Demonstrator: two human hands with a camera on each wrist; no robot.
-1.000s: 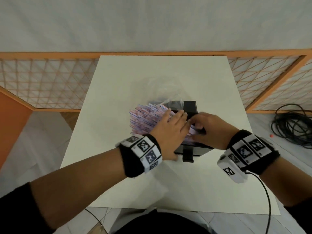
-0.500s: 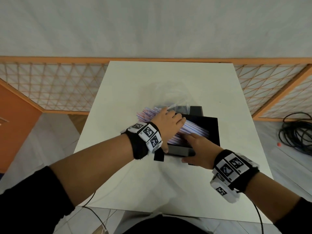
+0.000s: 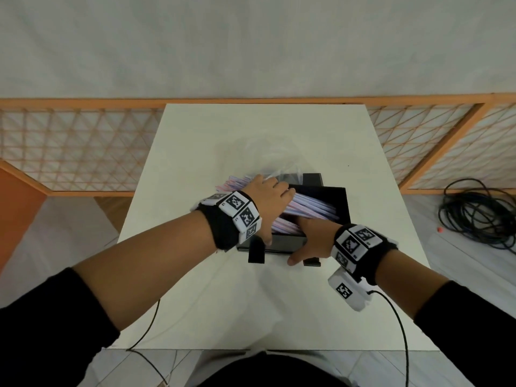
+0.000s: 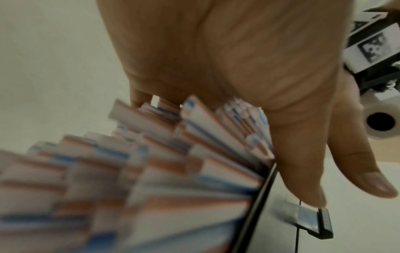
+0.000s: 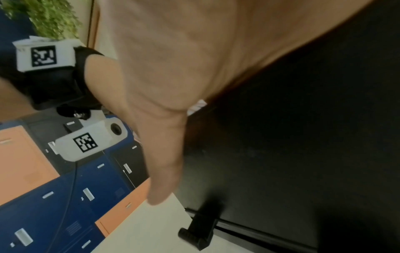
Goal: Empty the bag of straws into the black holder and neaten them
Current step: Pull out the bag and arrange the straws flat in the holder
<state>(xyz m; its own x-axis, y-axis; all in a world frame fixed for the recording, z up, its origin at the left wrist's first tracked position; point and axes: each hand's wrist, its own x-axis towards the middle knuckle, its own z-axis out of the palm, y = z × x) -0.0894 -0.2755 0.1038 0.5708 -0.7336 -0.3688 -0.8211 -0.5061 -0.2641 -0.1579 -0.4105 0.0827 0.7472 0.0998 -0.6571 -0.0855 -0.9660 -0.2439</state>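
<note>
Straws (image 3: 307, 209) are lying slantwise in the black holder (image 3: 339, 202), ends overhanging beneath the left hand (image 3: 268, 201), whose flat, released grip is pressing them; right hand (image 3: 310, 241) is clasping the near wall.

right hand (image 5: 173, 68), thumb on black holder (image 5: 303, 154)

Paper-wrapped straws (image 3: 310, 209), glossy black plastic holder (image 3: 339, 201), clear crinkled plastic bag (image 3: 268, 156), smooth matt white table (image 3: 251, 303)
</note>
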